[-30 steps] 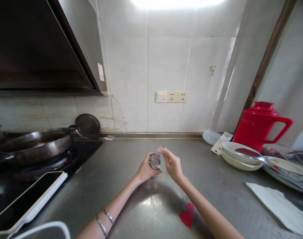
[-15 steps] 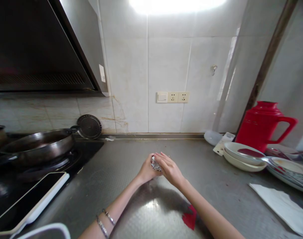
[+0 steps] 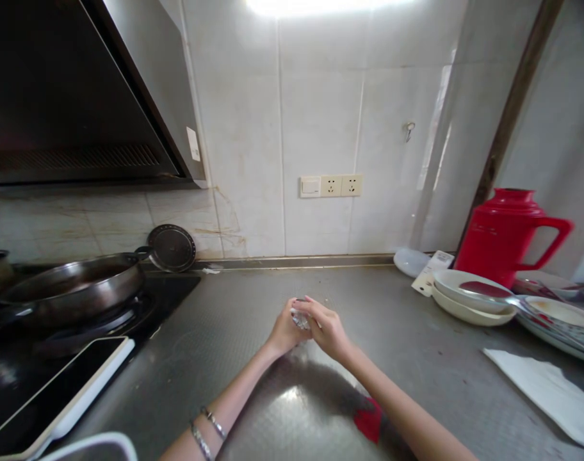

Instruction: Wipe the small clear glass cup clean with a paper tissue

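In the middle of the counter, my left hand (image 3: 283, 331) is wrapped round a small, shiny, silvery-white thing (image 3: 300, 319). Its surface looks crumpled or faceted, and most of it is hidden by my fingers, so I cannot tell its kind. My right hand (image 3: 329, 328) meets it from the other side, with bent fingers over its top. Both hands are close above the grey metal counter (image 3: 234, 320). A ragged red patch (image 3: 368, 420) shows beside my right forearm.
On the left, a steel pan (image 3: 90, 285) sits on the black stove, with a phone-like device (image 3: 56, 397) in front. A red thermos jug (image 3: 501, 237), stacked bowls (image 3: 469, 310) and a white paper sheet (image 3: 544, 390) are on the right. Wall sockets (image 3: 340, 186) face me.
The fingers of my right hand have bent more and drawn back a little, exposing more of the silvery thing's top. My left hand keeps its hold. The view has shifted slightly.
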`<state>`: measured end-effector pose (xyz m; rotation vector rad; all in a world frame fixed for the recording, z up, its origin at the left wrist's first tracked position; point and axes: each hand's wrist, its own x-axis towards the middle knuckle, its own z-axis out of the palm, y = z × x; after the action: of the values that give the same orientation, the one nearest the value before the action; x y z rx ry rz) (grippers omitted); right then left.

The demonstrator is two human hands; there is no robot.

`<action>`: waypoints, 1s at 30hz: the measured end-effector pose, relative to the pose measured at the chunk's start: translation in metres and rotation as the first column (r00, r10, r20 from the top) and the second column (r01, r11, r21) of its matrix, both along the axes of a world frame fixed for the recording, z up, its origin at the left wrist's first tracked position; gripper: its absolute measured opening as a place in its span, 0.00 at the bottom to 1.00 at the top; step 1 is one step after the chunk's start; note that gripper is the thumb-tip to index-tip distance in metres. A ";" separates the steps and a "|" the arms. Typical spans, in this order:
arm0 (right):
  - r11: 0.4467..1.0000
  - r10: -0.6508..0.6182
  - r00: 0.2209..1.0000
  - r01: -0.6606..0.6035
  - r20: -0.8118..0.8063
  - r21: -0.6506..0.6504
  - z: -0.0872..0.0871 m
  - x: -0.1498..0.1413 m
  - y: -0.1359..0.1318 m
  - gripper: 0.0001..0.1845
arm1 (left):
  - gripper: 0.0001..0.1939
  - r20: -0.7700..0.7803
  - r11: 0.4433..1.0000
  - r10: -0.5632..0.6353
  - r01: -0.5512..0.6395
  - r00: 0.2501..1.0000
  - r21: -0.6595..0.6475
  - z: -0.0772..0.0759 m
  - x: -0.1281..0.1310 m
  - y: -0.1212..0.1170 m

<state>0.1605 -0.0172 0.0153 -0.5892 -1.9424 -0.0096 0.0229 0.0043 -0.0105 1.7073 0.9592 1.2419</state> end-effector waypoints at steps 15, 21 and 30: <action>0.934 -0.243 0.942 0.163 -0.232 -0.319 -0.003 0.008 0.016 0.15 | 0.29 0.093 0.989 -0.026 0.040 0.995 -0.146 0.020 0.003 -0.015; 0.973 -0.151 0.965 0.108 -0.212 -0.204 -0.009 0.004 0.012 0.14 | 0.29 0.094 0.989 0.015 -0.001 0.995 -0.148 0.011 0.001 -0.007; 0.987 -0.111 0.972 0.082 -0.209 -0.139 0.000 -0.007 -0.002 0.14 | 0.30 0.115 0.978 0.050 -0.025 0.992 -0.205 0.002 -0.005 0.008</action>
<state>0.1537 -0.0192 0.0156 -0.7401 -1.7100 0.1159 0.0184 0.0121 -0.0086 1.4465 1.0134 1.2119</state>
